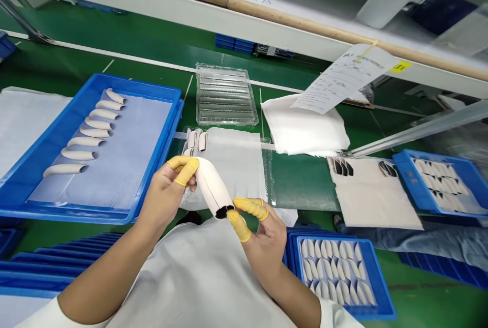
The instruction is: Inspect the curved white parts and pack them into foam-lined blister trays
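Both my hands hold one white curved sleeve-shaped part (212, 185) with a dark open end, above a white cloth. My left hand (168, 193) pinches its rounded upper end with yellow finger cots on thumb and forefinger. My right hand (261, 236) pinches the dark lower end, also in yellow finger cots. Behind the part lies a white sheet (232, 160) over a clear tray, with three similar parts (195, 141) at its far left corner.
A blue tray (57, 135) at left holds a row of several white parts (89, 132) on a sheet. A clear ribbed tray (224, 95) and stacked white cloths (305, 127) lie beyond. Blue trays of parts sit at lower right (375, 277) and right (442, 180). A paper sheet (343, 79) hangs above.
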Motion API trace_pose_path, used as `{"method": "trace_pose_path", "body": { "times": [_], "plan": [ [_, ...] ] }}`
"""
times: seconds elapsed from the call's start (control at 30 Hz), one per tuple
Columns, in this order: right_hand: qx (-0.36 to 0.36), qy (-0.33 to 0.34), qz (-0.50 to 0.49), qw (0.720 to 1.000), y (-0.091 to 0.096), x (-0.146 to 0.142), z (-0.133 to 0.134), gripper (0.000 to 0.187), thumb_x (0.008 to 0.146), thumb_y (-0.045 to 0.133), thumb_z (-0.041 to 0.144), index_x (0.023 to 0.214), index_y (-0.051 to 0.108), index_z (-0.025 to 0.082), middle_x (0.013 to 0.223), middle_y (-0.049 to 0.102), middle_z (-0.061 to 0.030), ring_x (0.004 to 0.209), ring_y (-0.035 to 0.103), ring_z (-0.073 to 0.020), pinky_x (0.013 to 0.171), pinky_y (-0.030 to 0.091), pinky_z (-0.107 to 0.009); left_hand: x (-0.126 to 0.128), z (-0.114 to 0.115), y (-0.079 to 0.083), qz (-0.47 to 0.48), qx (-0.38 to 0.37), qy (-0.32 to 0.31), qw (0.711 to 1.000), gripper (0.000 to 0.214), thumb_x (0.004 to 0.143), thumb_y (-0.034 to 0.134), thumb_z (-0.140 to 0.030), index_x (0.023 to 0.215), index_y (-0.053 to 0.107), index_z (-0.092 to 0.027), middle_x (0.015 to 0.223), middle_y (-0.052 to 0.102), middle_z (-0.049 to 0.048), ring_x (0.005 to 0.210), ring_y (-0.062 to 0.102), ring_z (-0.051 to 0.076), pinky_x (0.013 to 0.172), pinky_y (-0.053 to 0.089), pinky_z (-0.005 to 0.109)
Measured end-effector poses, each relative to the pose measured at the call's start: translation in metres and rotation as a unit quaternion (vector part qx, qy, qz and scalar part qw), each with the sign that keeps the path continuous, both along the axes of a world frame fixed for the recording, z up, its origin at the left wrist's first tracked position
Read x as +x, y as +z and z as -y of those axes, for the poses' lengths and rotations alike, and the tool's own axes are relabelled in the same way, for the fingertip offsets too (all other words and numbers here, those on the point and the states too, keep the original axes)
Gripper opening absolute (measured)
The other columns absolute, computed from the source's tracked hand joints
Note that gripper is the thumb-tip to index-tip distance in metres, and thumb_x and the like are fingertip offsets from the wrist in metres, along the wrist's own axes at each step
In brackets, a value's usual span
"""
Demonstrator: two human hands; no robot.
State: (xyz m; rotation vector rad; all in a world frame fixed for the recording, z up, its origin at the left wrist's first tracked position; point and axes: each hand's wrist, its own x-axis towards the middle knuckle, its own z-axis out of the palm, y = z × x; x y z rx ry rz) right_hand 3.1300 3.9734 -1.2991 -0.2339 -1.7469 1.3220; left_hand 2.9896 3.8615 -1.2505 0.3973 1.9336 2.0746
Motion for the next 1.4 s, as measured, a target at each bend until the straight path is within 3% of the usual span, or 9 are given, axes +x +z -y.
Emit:
{"method": "trace_pose_path", "body": {
  "times": [0.2,0.37,0.57,0.77,0.87,0.97,1.1,1.27,1.4],
  "plan": [
    [0.051,-0.098,0.026,0.993,-0.029,-0.012,-0.012,0.013,0.088,0.065,0.018,0.096,0.074,0.023,0.087,0.077,-0.0040,0.074,0.070,-0.0182,0.069,0.058,-0.033,0.023,0.003,0.001,-0.140,-0.082,0.081,0.983,0.023,0.080,0.074,-0.041,0.091,0.069,-0.022,0.072,0.067,-0.0028,0.061,0.061,0.011,0.063,0.051,0.023],
    [0.075,-0.054,0.054,0.994,-0.029,-0.006,-0.016,0.015,0.091,0.060,0.020,0.090,0.074,0.024,0.083,0.076,-0.0038,0.076,0.069,-0.0185,0.073,0.057,-0.034,0.024,0.000,-0.007,-0.157,-0.080,0.089,0.980,0.023,0.079,0.074,-0.042,0.091,0.069,-0.022,0.076,0.069,-0.0025,0.063,0.063,0.011,0.064,0.053,0.024],
    [-0.246,0.117,0.157,0.949,-0.038,0.010,-0.033,0.037,0.094,0.049,0.055,0.095,0.068,0.023,0.092,0.074,-0.0069,0.073,0.068,-0.0180,0.072,0.059,-0.036,0.005,-0.004,-0.017,0.009,0.022,0.046,0.999,0.029,0.071,0.082,-0.045,0.084,0.071,-0.021,0.063,0.059,-0.0055,0.058,0.054,0.007,0.058,0.049,0.017],
    [-0.235,0.082,0.253,0.935,-0.070,0.029,-0.057,0.054,0.062,0.087,0.045,0.108,0.070,0.022,0.125,0.065,-0.0139,0.126,0.053,-0.0346,0.114,0.034,-0.056,0.005,-0.011,-0.016,0.142,0.120,0.017,0.982,0.039,0.057,0.091,-0.043,0.084,0.073,-0.023,0.072,0.065,-0.0050,0.061,0.057,0.005,0.060,0.051,0.014],
    [-0.288,0.260,0.258,0.885,-0.058,0.025,-0.046,0.065,0.073,0.079,0.055,0.128,0.063,0.023,0.135,0.061,-0.0138,0.125,0.056,-0.0309,0.112,0.037,-0.054,0.010,-0.017,-0.014,0.148,0.160,-0.025,0.976,0.036,0.058,0.091,-0.043,0.083,0.073,-0.025,0.082,0.069,-0.0048,0.070,0.063,0.006,0.066,0.053,0.013],
    [-0.432,0.465,0.148,0.759,-0.031,0.011,-0.024,0.062,0.085,0.057,0.070,0.124,0.065,0.023,0.122,0.068,-0.0124,0.105,0.068,-0.0240,0.093,0.052,-0.043,0.015,-0.021,-0.012,0.153,0.191,-0.073,0.967,0.032,0.061,0.089,-0.043,0.082,0.072,-0.027,0.087,0.069,-0.0060,0.073,0.063,0.005,0.067,0.053,0.013],
    [-0.543,0.555,0.071,0.626,-0.003,-0.005,-0.002,0.057,0.076,0.071,0.066,0.110,0.072,0.021,0.098,0.073,-0.0074,0.076,0.069,-0.0158,0.068,0.054,-0.028,0.019,-0.022,-0.009,0.160,0.216,-0.115,0.956,0.032,0.065,0.086,-0.047,0.081,0.068,-0.026,0.089,0.067,-0.0051,0.067,0.059,0.006,0.059,0.052,0.016],
    [-0.567,0.573,0.062,0.589,0.002,-0.010,0.008,0.054,0.065,0.085,0.054,0.108,0.071,0.024,0.095,0.072,-0.0044,0.073,0.065,-0.0131,0.062,0.051,-0.023,0.018,-0.022,-0.008,0.188,0.216,-0.104,0.953,0.044,0.063,0.085,-0.053,0.086,0.062,-0.025,0.090,0.064,-0.0023,0.060,0.054,0.008,0.048,0.045,0.019],
    [-0.557,0.535,0.074,0.631,0.004,-0.013,0.007,0.052,0.063,0.086,0.057,0.099,0.070,0.024,0.087,0.071,-0.0029,0.058,0.053,-0.0080,0.057,0.044,-0.021,0.013,-0.019,-0.009,0.158,0.200,-0.105,0.961,0.040,0.069,0.081,-0.055,0.089,0.063,-0.024,0.097,0.068,-0.0010,0.065,0.059,0.008,0.058,0.052,0.022]
  ]
}}
